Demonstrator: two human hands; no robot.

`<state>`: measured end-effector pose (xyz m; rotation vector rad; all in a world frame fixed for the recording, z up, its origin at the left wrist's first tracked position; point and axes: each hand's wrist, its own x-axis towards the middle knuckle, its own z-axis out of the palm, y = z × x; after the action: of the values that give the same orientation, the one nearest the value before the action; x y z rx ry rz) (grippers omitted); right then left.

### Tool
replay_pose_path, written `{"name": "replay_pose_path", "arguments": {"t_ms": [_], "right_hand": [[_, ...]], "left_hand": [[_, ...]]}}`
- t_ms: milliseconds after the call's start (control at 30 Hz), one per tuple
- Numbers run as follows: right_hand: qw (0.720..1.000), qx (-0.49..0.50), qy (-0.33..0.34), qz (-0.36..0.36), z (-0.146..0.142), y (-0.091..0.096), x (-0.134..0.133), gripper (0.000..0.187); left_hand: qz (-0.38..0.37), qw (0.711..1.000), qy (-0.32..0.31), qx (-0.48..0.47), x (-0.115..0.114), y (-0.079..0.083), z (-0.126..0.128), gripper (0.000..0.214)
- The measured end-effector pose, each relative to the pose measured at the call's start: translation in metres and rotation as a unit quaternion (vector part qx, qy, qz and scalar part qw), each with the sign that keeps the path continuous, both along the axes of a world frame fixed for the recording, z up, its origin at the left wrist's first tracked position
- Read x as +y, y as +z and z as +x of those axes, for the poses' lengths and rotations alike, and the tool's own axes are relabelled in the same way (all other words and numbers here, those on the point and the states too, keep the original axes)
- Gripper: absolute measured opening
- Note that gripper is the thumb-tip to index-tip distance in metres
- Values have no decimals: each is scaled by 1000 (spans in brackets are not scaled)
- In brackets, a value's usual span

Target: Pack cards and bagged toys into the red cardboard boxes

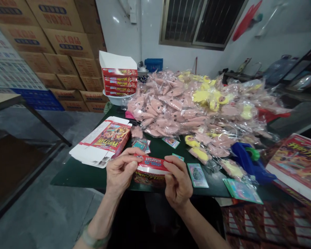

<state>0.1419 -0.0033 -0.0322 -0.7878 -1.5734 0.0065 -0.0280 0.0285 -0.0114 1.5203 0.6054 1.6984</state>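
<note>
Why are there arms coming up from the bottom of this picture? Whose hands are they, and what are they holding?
This picture comes from a camera worn on a person's head, so it shows what they see when they look down. The arms are theirs! The left hand and the right hand are bare, and together they pinch a bent piece of red and white printed card. On the dark green table lie a flat unfolded box, a picture card, and a big heap of clear plastic bags with pink and yellow toys inside.
</note>
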Motion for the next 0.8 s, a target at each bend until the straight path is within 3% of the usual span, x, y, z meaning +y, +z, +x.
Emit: {"name": "replay_pose_path", "arguments": {"t_ms": [133, 333, 567, 800], "right_hand": [[1000, 15, -11, 9, -5, -5, 2, 33], [1000, 8, -15, -12, -11, 5, -2, 39], [998, -57, 25, -16, 5, 9, -1, 41], [994, 12, 73, -87, 13, 22, 5, 32]], "left_hand": [[28, 999, 2, 22, -2, 1, 6, 18], [65, 989, 58, 118, -8, 6, 11, 16], [77, 988, 48, 124, -7, 5, 8, 23], [107, 979, 54, 162, 1, 11, 5, 28]]}}
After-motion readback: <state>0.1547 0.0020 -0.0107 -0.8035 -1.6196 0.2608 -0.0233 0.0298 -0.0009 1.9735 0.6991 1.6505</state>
